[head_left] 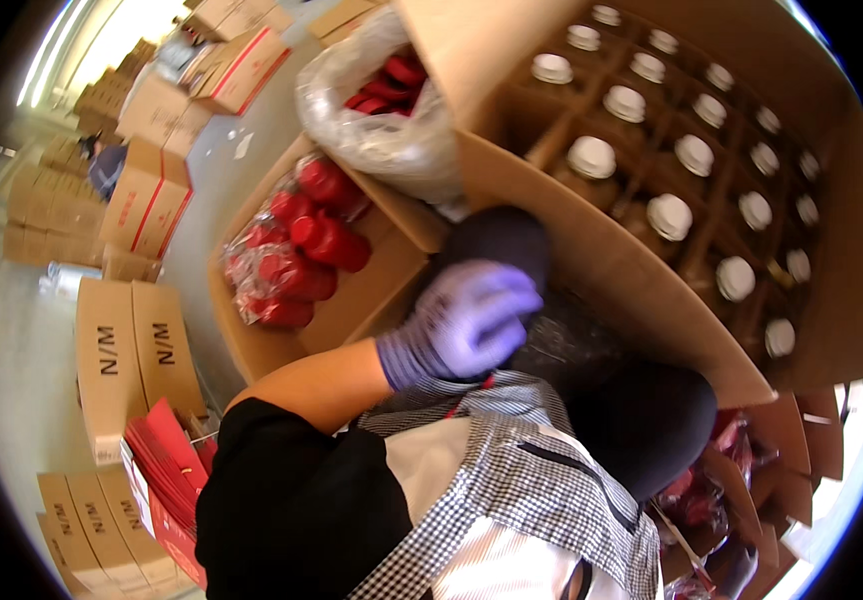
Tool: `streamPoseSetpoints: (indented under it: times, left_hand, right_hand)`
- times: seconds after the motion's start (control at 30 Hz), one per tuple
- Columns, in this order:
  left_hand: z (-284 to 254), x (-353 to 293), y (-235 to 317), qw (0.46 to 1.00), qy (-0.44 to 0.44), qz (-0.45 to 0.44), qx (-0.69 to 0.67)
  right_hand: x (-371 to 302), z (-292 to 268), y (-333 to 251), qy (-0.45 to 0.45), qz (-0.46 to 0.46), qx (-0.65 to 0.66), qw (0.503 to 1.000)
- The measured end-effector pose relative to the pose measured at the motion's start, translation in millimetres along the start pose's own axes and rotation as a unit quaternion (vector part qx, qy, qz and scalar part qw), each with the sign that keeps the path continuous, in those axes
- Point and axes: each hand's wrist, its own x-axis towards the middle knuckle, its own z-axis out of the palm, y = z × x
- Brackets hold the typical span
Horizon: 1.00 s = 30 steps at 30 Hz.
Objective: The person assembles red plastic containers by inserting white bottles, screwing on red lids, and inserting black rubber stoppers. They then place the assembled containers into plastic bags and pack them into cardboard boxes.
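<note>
My left hand [466, 320], in a purple knitted glove, hovers over my lap beside my dark-clad knee. Its fingers look bent and are smeared by motion, so I cannot tell whether it holds anything. A thin bit of red shows just below it against my checked apron [521, 480]. Nearest on the left is an open carton [376, 290] with red, glossy, rounded pieces [301, 265], some in clear plastic. To the right, a large open carton [621, 255] holds several white-capped bottles [591, 158] between cardboard dividers. My right hand is out of view.
Behind the left carton stands a clear plastic bag [361, 150] of red pieces. Flat red packaging [166, 465] is stacked at lower left, near closed cartons [111, 365]. More cartons with wrapped red things [696, 515] sit at lower right. A person [108, 170] is among boxes far left.
</note>
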Motion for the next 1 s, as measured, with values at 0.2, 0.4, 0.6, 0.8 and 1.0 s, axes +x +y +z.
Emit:
streamPoseSetpoints:
  times: [0.2, 0.4, 0.6, 0.8, 1.0]
  left_hand:
    - [-120.1, -187.3, -272.2, 0.778, 0.019, -0.518, 0.355]
    - [-133.7, -213.9, -441.5, 0.675, -0.158, -0.673, 0.259]
    - [-94.8, -288.0, -494.9, 0.666, -0.266, -0.669, 0.197]
    - [-73.5, -366.9, -401.6, 0.791, -0.028, -0.594, 0.142]
    - [-105.8, -251.2, -197.9, 0.406, 0.545, -0.503, -0.534]
  right_hand:
    - [33.3, -79.9, -164.6, 0.102, -0.162, -0.034, 0.981]
    - [38.1, -69.4, -292.0, -0.135, -0.125, 0.096, 0.978]
    - [54.4, -46.0, -381.7, -0.127, -0.296, 0.132, 0.938]
    - [91.4, -33.2, -512.2, -0.231, -0.358, 0.385, 0.819]
    - [60.9, 7.1, -626.7, -0.485, -0.182, 0.63, 0.578]
